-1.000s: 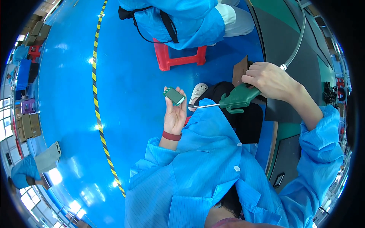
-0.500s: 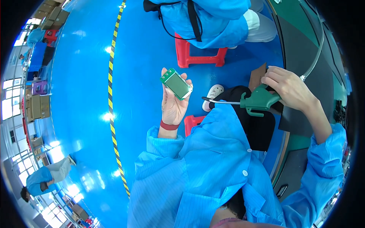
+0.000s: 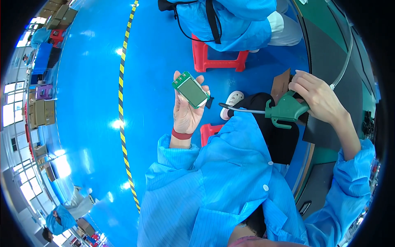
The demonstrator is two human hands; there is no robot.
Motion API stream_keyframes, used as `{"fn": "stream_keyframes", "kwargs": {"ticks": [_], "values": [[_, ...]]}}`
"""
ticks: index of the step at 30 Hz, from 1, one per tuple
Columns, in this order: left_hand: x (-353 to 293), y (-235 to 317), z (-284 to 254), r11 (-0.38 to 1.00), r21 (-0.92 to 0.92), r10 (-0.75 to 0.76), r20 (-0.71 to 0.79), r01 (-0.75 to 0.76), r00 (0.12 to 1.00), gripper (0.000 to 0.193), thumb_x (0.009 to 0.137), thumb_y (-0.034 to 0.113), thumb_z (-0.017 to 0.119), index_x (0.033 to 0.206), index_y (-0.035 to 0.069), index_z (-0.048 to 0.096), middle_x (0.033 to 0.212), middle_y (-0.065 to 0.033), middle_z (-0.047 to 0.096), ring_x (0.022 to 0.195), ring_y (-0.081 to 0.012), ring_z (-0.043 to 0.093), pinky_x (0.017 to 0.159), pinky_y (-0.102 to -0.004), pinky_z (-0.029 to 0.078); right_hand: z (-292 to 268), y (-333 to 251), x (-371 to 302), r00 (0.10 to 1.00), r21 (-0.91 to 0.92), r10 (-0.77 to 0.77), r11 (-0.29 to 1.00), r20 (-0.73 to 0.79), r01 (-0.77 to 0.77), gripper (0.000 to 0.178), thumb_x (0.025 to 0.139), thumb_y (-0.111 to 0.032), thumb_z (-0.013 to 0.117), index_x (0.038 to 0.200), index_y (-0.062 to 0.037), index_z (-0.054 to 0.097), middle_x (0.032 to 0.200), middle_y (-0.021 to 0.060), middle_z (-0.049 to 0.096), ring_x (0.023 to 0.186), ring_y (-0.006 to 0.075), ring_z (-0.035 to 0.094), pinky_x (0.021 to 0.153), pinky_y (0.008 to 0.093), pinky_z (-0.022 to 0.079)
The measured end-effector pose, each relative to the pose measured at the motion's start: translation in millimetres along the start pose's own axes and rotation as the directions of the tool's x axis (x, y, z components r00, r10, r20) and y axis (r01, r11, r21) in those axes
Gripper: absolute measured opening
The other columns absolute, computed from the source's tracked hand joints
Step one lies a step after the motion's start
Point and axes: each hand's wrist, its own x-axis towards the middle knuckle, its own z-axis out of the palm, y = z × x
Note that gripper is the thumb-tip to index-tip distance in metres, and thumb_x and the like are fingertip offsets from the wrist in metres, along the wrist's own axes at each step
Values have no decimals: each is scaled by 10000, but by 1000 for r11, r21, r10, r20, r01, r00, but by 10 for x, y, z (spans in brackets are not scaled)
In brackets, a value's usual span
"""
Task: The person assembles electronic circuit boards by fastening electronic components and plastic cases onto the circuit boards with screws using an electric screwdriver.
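While nr airgun [image 3: 287, 109], PCB [image 3: 192, 92] in L grip [image 3: 187, 114]

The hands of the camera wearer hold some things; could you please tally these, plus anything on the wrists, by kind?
Circuit board with display, left hand: 1
Green air blow gun, right hand: 1
Red wristband, left wrist: 1
Total: 3
Uncounted: small dark piece beside the left fingers, unclear whether held.

My green circuit board [image 3: 190, 90], grey screen [image 3: 193, 92] up, slants near frame centre; my green air gun [image 3: 286, 108], centre-right, points left
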Motion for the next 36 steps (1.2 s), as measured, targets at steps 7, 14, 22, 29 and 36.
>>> {"fn": "stream_keyframes", "kwargs": {"ticks": [7,14,22,29,36], "values": [[-58,-107,-25,999,48,-13,-88,17,996,566,858,213,484,1342,274,196,1258,-134,396,1100,-284,464,933,-354,403,-29,-55,48,996,-13,-14,1000,-84,13,287,599,-1,639,840,-20,485,876,87,545,896,255,538,953,364,385],[-58,-287,-6,1000,-26,-14,-145,10,989,551,866,216,471,1341,264,195,1248,-119,401,1112,-270,452,953,-353,386,-125,-87,86,999,-36,-14,999,39,15,244,616,-12,628,814,-22,486,821,85,538,862,250,543,941,360,395],[-80,-290,-51,986,-161,9,-210,-44,978,527,872,213,465,1332,257,211,1240,-108,403,1131,-268,432,974,-351,366,-85,-110,50,999,-23,-1,1000,41,2,233,605,-29,630,780,-31,477,764,78,519,798,236,532,862,330,430],[-128,-379,-28,979,-204,-55,-244,4,968,519,872,218,469,1327,258,224,1248,-95,393,1138,-264,421,979,-348,363,-39,-85,11,1000,-43,-5,999,-4,5,218,591,-33,623,735,-48,460,723,69,500,709,216,487,720,306,423],[-137,-466,-72,952,-305,-104,-224,31,969,507,873,220,467,1322,260,236,1243,-81,400,1142,-258,417,960,-342,386,-82,-119,2,998,-69,28,997,63,-24,160,658,-52,653,743,-39,518,753,74,571,737,197,556,742,271,448]]}}
